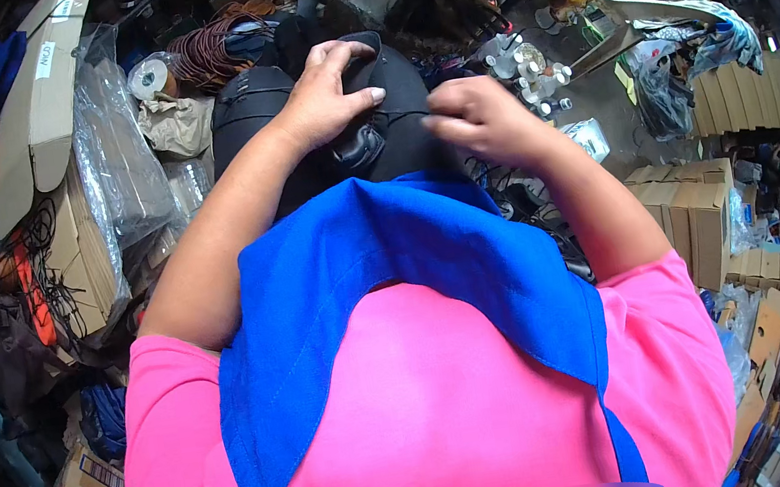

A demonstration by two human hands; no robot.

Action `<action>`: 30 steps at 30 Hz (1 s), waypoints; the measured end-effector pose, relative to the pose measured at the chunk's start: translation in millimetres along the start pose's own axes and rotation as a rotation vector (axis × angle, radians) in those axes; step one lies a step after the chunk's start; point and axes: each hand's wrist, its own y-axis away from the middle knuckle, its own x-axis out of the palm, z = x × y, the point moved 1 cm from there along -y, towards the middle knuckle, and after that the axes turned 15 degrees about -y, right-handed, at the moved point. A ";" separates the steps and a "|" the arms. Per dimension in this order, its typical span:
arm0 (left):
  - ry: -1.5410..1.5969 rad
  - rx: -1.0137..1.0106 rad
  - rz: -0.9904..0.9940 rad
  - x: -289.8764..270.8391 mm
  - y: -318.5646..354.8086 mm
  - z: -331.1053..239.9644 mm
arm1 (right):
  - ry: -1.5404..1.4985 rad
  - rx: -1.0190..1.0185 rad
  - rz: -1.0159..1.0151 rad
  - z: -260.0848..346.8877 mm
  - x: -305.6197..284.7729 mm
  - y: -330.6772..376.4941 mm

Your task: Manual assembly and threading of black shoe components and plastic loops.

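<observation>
On my lap, between black-clad knees, rests a black item point(373, 70) with a curved raised rim; it looks like a shoe, though its dark outline merges with the trousers. My left hand point(323, 95) is closed on that rim, fingers over the far side and thumb stretched along the near side. A dark, shiny rounded part point(358, 149) shows below the thumb. Just to the right, above the right knee, my right hand point(482, 118) is closed in a fist, slightly blurred. A thin dark line point(407, 114) runs toward its fingers; what they grip is hidden.
A blue apron point(386, 214) covers the near lap. Cardboard and plastic-wrapped pieces point(117, 151) lean at left, beside a spool point(150, 78) and coiled reddish cord point(221, 47). Several small bottles point(529, 67) stand at far right. Cardboard boxes point(692, 214) are stacked at right.
</observation>
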 end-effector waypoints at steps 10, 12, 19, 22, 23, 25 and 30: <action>-0.019 0.060 0.316 -35.7 -31.3 3.8 | 0.145 0.028 -0.104 -4.0 3.0 -8.0; -0.145 0.082 0.299 -37.8 -33.3 2.3 | 0.177 0.061 -0.085 -3.9 4.3 -12.0; -0.081 0.035 0.346 -39.8 -38.1 7.2 | 0.271 0.138 -0.083 4.8 7.9 -19.6; -0.161 0.067 0.364 -40.3 -42.4 6.3 | 0.297 0.150 -0.074 13.5 7.7 -23.4; -0.219 0.100 0.359 -40.3 -43.0 6.2 | 0.299 0.151 -0.072 17.6 7.2 -24.8; -0.229 0.109 0.354 -40.9 -42.5 6.9 | 0.348 0.177 -0.042 24.1 6.9 -27.4; 0.035 0.100 0.456 -42.4 -40.6 9.0 | 0.355 0.161 -0.072 21.5 10.8 -30.5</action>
